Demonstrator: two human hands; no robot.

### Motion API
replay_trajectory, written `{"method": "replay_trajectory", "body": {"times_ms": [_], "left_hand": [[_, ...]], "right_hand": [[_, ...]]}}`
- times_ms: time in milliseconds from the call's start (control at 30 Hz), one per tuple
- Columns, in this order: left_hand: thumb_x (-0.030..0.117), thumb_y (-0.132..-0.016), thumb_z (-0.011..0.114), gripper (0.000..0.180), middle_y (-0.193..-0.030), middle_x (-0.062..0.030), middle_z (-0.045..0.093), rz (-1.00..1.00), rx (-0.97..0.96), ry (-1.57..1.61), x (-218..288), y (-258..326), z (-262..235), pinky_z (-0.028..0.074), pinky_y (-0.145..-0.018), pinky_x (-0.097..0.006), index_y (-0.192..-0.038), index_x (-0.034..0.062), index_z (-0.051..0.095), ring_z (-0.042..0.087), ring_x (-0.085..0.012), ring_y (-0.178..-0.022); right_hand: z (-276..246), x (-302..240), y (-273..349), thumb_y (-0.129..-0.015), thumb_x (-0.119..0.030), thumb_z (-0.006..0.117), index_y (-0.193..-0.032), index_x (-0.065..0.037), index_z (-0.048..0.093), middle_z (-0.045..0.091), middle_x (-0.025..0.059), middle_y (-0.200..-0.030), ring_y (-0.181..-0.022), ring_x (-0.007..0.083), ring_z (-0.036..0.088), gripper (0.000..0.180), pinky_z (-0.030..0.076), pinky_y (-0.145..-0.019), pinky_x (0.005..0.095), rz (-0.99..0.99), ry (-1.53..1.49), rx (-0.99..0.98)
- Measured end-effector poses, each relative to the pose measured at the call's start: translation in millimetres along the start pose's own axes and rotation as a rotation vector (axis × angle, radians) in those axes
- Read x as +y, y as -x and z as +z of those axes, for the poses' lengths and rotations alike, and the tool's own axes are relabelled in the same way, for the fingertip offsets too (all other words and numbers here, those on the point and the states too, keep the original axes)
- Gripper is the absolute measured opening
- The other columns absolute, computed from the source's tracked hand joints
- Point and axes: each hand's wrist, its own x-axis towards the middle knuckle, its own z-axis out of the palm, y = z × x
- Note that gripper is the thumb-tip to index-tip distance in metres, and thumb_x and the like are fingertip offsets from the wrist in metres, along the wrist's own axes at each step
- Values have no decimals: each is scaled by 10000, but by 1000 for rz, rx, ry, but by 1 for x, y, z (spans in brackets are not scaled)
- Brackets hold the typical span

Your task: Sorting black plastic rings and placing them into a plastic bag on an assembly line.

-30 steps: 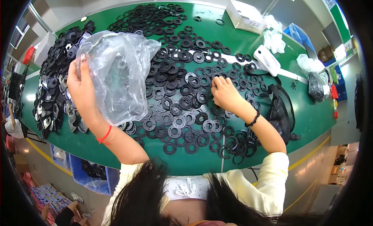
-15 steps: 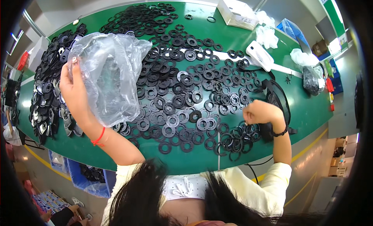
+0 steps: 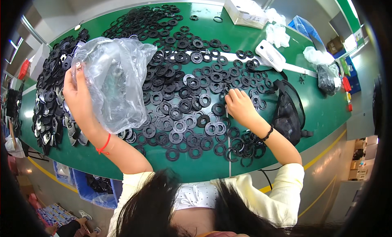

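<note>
A clear plastic bag [image 3: 118, 82] stands over the left part of the green table. My left hand [image 3: 79, 96] grips its left edge, with the thumb and fingers closed on the film. Many flat black rings [image 3: 175, 113], some greyer than others, lie loose and overlapping across the middle. Among the rings on the right side, my right hand [image 3: 244, 110] reaches down with its fingers drawn together, fingertips touching the pile. Whatever sits between those fingertips is hidden. Thinner, open-ended black rings [image 3: 247, 149] lie bunched below this hand.
Left of the bag, black and silver parts [image 3: 51, 96] are heaped. A black mesh bag [image 3: 290, 112] lies to the right, near a white handheld fan [image 3: 270, 55]. Further back are a white box [image 3: 245, 12] and crumpled white plastic bags [image 3: 277, 35]. Below the table's edge sits a blue bin [image 3: 96, 192].
My right hand has swung left, away from the black mesh bag, onto the rings. Its fist has loosened into lowered fingers. My left hand keeps its grip on the plastic bag.
</note>
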Motion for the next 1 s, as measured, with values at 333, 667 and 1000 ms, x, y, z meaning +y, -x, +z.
{"method": "replay_trajectory", "body": {"times_ms": [333,667,1000], "left_hand": [[218,-989,531,267,-937,22,605,-15,-13,0,-5,-1,-4,393,-743,-197,-1100,-9,620,484,-46,-814],[207,-975,552,222,-789,81,486,7,5,8,2,0,0,308,-625,-182,-1050,17,639,394,-19,-704],[222,-983,547,255,-843,64,544,-4,-7,27,-3,-1,-6,347,-667,-179,-1102,14,635,429,-27,-731]], "right_hand": [[-33,43,-9,-776,-102,702,-855,-59,669,534,76,-860,-791,228,547,96,447,-695,358,270,-369,246],[-71,60,22,-905,-23,562,-943,5,596,637,83,-756,-633,161,617,58,484,-590,273,545,-857,175],[-68,42,71,-827,-154,672,-1066,-53,647,604,157,-905,-785,317,616,261,510,-725,389,286,-463,-438]]}}
